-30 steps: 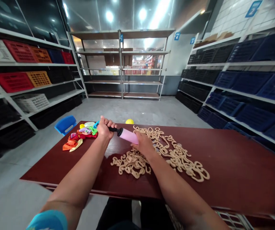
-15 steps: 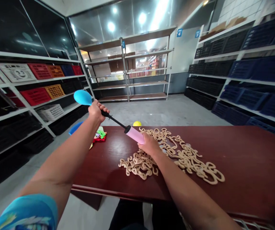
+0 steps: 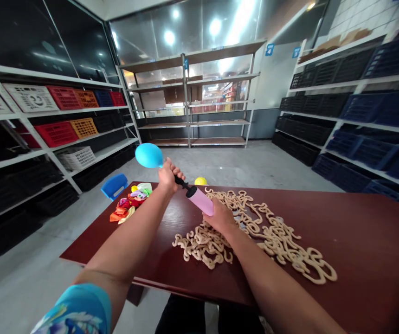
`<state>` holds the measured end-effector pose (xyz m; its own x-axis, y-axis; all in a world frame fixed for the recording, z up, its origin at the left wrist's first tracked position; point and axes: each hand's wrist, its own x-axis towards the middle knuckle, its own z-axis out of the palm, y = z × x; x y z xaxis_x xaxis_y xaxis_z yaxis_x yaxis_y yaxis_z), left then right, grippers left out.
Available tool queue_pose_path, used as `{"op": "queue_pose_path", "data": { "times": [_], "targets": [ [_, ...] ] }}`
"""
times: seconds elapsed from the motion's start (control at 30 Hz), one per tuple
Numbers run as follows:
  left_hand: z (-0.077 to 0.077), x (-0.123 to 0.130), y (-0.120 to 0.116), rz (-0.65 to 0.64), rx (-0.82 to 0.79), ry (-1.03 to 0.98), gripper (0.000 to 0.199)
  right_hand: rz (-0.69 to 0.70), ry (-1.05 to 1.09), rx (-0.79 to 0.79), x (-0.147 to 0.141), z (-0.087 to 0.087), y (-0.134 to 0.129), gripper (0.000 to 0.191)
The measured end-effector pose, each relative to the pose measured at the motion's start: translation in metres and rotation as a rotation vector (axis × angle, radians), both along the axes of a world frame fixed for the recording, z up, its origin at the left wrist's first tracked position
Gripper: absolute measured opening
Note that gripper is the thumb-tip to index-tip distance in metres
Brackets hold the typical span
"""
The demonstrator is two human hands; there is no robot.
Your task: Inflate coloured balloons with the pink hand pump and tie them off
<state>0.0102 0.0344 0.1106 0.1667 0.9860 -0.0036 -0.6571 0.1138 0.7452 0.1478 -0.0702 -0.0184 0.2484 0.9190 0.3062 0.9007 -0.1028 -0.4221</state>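
A light-blue balloon [image 3: 149, 155], partly inflated, points up and left beyond my left hand [image 3: 170, 175]. That hand is closed round the balloon's neck and the black end of a balloon pump. My right hand [image 3: 220, 217] is wrapped round the pink barrel of the balloon pump [image 3: 200, 200], whose far part shows past the fingers. Only a short stretch of black rod shows between the barrel and my left hand. Beneath the right hand and forearm, many tan curly strands [image 3: 206, 243] lie in a tangled spread on the dark red table [image 3: 356, 246].
Loose coloured balloons [image 3: 130, 204] lie in a pile at the table's left end, with a blue chair [image 3: 115, 186] behind. A yellow ball-like thing [image 3: 200, 181] shows past the far edge. Shelves with crates [image 3: 62, 97] line both sides; a metal rack [image 3: 185, 102] stands ahead.
My left hand has come right and down toward the barrel, carrying the blue balloon. Much less of the black rod shows. The view has turned slightly left, uncovering more of the balloon pile.
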Motion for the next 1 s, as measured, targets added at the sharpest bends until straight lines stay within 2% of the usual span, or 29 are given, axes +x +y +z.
{"op": "queue_pose_path", "data": {
  "times": [0.13, 0.23, 0.33, 0.5, 0.6, 0.67, 0.73, 1.0],
  "targets": [
    [-0.012, 0.016, -0.012, -0.031, -0.001, -0.002, 0.046, 0.004, 0.009, 0.028, 0.001, 0.003, -0.002, 0.048],
    [-0.005, 0.009, -0.008, -0.022, 0.013, 0.007, 0.045, 0.015, -0.005, 0.075, 0.001, 0.007, -0.003, 0.048],
    [0.018, -0.012, 0.004, -0.003, 0.042, 0.019, 0.044, 0.030, 0.000, 0.099, 0.000, 0.010, -0.003, 0.044],
    [0.072, -0.054, 0.020, 0.072, 0.100, 0.014, 0.040, 0.040, 0.037, 0.121, -0.002, 0.007, 0.000, 0.045],
    [0.087, -0.067, 0.026, 0.075, 0.130, 0.011, 0.039, 0.050, 0.037, 0.144, -0.004, 0.003, 0.001, 0.042],
    [0.084, -0.067, 0.028, 0.063, 0.161, 0.026, 0.039, 0.048, 0.038, 0.133, -0.004, 0.001, 0.001, 0.040],
    [0.072, -0.061, 0.028, 0.052, 0.167, 0.038, 0.040, 0.051, 0.042, 0.124, -0.003, 0.001, 0.001, 0.040],
    [0.000, -0.011, 0.004, -0.053, 0.067, 0.003, 0.044, 0.044, 0.026, 0.114, -0.001, 0.001, 0.000, 0.041]
  ]
}}
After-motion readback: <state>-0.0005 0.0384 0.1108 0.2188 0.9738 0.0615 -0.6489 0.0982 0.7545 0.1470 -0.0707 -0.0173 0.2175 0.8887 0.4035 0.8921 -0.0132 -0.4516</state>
